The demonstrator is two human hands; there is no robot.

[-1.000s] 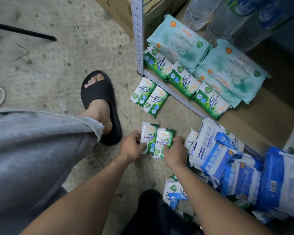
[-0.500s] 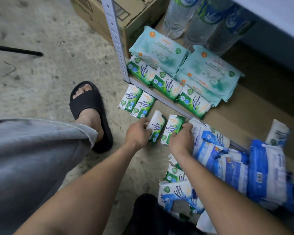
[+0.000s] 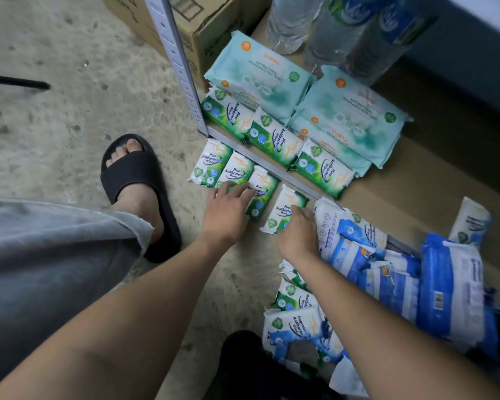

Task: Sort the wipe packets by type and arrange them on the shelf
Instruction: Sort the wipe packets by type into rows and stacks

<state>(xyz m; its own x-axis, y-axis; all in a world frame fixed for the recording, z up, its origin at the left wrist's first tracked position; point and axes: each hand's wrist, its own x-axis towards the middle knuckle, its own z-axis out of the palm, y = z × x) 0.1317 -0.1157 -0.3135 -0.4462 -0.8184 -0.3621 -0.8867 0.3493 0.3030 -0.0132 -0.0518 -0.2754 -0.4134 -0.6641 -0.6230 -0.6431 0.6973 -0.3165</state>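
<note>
Frame centre, on the floor beside the shelf: left hand presses flat-fingered on one pine packet; right hand touches the next packet (grip unclear). A hard shove could skew the row.

- Four small green packets in a row on the floor, just beside the shelf edge.
- Left hand flat on the third packet, fingers straight.
- Right hand touching the fourth packet, a little apart from the others.
- On the shelf: three bigger green packs in front of pale teal packs, water bottles behind.
- Messy pile of blue packets on the right.
- Black sandal on the left.
</note>
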